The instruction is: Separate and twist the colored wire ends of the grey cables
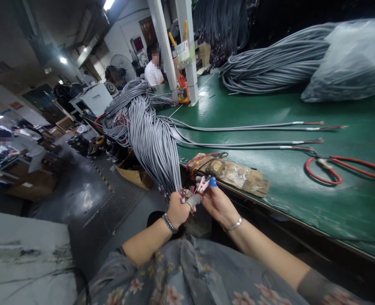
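Note:
My left hand point(178, 209), with a covered thumb, is closed around the end of a grey cable, where thin coloured wires point(193, 190) fan out. Close beside it, my right hand point(219, 205) is pinched on a small pink clip point(202, 185) by those wires; its thumb wears a blue finger cover point(212, 182). The bundle of grey cables point(155, 144) drapes over the table's edge down to my left hand. Just beyond my hands, a worn wooden block point(234, 173) lies at the edge, with red and black leads at its left end.
Several grey cables with stripped ends point(270, 146) stretch across the green table point(301, 110). Red-handled scissors point(323, 170) lie at right. A coiled cable bundle point(270, 63) in a plastic bag point(352, 63) is behind. A white post point(189, 55) rises from the table; a person point(154, 72) sits beyond.

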`<state>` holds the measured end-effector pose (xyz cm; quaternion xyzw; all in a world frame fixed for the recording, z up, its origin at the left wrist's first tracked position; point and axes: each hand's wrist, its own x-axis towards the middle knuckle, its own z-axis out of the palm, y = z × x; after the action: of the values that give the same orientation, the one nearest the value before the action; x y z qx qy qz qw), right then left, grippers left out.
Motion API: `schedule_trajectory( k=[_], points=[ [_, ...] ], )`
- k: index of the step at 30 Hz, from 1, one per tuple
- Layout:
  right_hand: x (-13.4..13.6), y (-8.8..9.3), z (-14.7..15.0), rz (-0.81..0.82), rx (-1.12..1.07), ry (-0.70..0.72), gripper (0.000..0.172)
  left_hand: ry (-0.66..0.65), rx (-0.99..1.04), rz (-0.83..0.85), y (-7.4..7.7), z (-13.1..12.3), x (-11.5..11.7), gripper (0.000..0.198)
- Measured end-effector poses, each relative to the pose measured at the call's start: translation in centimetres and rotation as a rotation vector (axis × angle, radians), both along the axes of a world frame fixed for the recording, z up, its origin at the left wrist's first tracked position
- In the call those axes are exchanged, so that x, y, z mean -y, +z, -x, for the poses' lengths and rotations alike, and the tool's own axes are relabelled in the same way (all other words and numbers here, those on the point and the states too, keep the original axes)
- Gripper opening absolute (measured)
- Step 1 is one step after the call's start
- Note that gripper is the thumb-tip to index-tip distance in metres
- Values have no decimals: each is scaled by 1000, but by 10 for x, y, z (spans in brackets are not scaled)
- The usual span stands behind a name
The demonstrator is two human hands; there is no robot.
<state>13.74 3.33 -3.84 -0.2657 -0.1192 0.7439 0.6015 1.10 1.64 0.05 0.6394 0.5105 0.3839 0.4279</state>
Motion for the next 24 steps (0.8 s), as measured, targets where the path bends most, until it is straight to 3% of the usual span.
schedule_trajectory(
  k=[8,16,20,24],
  points=[
    [5,-19,-10,-37,66,87,36,-37,-22,-10,2,10,7,47],
    [24,-31,-24,44,119,112,30,-379,-51,-34,6,33,7,47],
    [36,-26,-30,18,207,108,31,-333,113,-3,2,43,7,54],
    [42,-19,-29,-91,361,150,30,-140,347,69,-2,43,8,64]
  ],
)
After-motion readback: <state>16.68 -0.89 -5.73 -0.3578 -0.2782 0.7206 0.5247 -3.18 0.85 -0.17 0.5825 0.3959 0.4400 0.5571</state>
